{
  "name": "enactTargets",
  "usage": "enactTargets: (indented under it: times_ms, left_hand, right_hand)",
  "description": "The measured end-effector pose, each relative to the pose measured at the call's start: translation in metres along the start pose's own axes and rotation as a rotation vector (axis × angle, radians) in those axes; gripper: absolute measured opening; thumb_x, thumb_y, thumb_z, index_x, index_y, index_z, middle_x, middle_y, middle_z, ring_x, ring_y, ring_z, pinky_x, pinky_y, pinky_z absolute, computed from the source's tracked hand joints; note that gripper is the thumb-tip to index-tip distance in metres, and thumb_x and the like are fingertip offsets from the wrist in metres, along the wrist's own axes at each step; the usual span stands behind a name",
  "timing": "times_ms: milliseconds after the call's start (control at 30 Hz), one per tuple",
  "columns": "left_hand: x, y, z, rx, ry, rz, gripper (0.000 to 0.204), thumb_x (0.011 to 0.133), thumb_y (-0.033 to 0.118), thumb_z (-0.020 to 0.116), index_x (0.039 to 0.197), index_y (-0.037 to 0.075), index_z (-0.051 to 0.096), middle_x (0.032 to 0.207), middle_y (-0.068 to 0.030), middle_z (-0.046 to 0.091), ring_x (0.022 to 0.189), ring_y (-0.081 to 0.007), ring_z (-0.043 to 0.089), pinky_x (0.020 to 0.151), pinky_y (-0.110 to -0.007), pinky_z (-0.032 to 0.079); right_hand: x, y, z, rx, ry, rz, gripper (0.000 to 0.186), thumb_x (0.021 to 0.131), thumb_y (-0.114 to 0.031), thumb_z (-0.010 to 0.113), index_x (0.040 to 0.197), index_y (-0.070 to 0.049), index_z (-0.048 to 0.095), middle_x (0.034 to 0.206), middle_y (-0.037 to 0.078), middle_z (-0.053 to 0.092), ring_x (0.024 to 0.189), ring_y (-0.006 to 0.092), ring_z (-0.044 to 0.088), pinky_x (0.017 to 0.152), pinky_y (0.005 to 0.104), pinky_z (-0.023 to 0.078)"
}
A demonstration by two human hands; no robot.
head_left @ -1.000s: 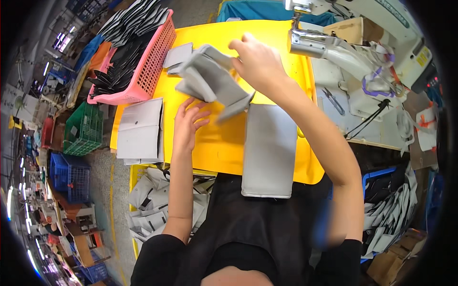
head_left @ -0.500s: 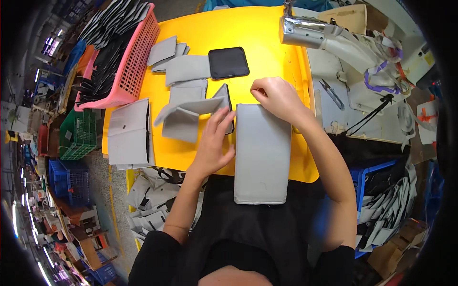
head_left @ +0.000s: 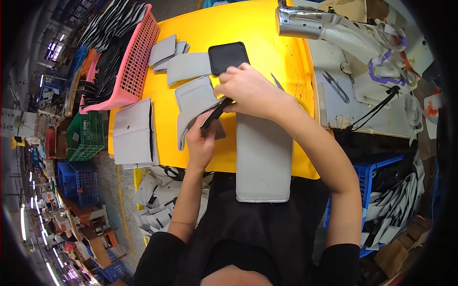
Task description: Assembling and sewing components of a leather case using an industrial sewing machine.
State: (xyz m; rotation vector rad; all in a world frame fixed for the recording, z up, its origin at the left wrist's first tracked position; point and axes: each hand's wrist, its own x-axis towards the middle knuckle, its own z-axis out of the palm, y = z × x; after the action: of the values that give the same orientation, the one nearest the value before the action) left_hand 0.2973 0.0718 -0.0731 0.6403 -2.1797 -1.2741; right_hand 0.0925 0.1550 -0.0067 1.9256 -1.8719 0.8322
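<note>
Between my two hands is a grey fabric piece (head_left: 190, 125) with a black edge, tilted up off the yellow table. My left hand (head_left: 200, 145) closes on its lower part, thumb against the black side. The fingers of my right hand (head_left: 250, 90) pinch the upper end of that edge; its fingertips are partly hidden. Below my right hand lies a long grey padded panel (head_left: 263, 157), its near end reaching past the table edge over my lap. A pointed metal blade (head_left: 277, 82) and a yellow loop (head_left: 302, 105) show beside my right wrist, the rest covered.
A black square panel (head_left: 228, 56) and grey pieces (head_left: 188, 67) lie on the yellow table (head_left: 200, 24). At left stand a pink basket (head_left: 129, 62) of black pieces and a grey stack (head_left: 133, 133). A sewing machine (head_left: 300, 24), thread snips (head_left: 337, 87) and a blue crate (head_left: 360, 190) are at right.
My right hand has moved left from the long panel's top to the black-edged grey piece. My left hand has closed on that piece, which is now lifted and turned. The blade has come into view.
</note>
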Motion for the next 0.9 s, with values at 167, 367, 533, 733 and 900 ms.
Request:
enactTargets:
  times_ms: [167, 367, 533, 733, 900]
  left_hand:
    - [0.006, -0.035, 0.017, 0.106, 0.129, 0.129, 0.032, 0.090, 0.003, 0.062, 0.122, 0.000, 0.062, 0.115, -0.0096, 0.068, 0.102, -0.0217, 0.062, 0.092, -0.030, 0.048]
    - [0.007, -0.063, -0.003, 0.649, 0.083, 0.330, 0.032, 0.091, 0.007, 0.063, 0.123, 0.003, 0.063, 0.119, -0.0091, 0.067, 0.112, -0.0269, 0.060, 0.097, -0.034, 0.046]
    - [0.032, 0.005, 0.012, 0.218, -0.004, 0.198, 0.032, 0.093, 0.012, 0.061, 0.123, 0.002, 0.063, 0.122, -0.0102, 0.066, 0.114, -0.0279, 0.060, 0.098, -0.034, 0.045]
    - [0.063, 0.040, 0.025, -0.120, -0.383, -0.043, 0.016, 0.092, 0.009, 0.061, 0.102, 0.002, 0.071, 0.110, -0.0094, 0.069, 0.097, -0.0213, 0.059, 0.085, -0.030, 0.047]
    - [0.041, 0.078, 0.012, -0.097, -0.629, 0.228, 0.009, 0.085, 0.010, 0.070, 0.088, 0.001, 0.072, 0.084, -0.0070, 0.067, 0.075, -0.0215, 0.057, 0.079, -0.032, 0.046]
  right_hand:
    - [0.011, -0.002, -0.011, -0.085, -0.468, 0.007, 0.011, 0.087, -0.014, 0.067, 0.093, -0.006, 0.069, 0.085, 0.006, 0.068, 0.078, 0.0253, 0.065, 0.071, 0.0340, 0.052]
    - [-0.004, 0.011, -0.071, -0.105, -0.224, 0.199, 0.008, 0.086, -0.012, 0.067, 0.086, -0.004, 0.066, 0.082, 0.007, 0.067, 0.070, 0.0248, 0.063, 0.066, 0.0325, 0.051]
    - [-0.018, 0.024, -0.082, -0.053, -0.244, 0.374, 0.010, 0.084, -0.008, 0.068, 0.089, -0.001, 0.065, 0.082, 0.009, 0.066, 0.063, 0.0242, 0.057, 0.063, 0.0338, 0.048]
    - [-0.037, 0.013, -0.106, 0.073, -0.136, 0.373, 0.015, 0.081, -0.004, 0.069, 0.096, 0.000, 0.066, 0.081, 0.009, 0.066, 0.060, 0.0230, 0.053, 0.061, 0.0321, 0.046]
    - [-0.053, -0.008, -0.146, 0.240, 0.026, 0.342, 0.024, 0.077, -0.001, 0.071, 0.100, 0.002, 0.068, 0.082, 0.008, 0.067, 0.060, 0.0211, 0.053, 0.060, 0.0289, 0.045]
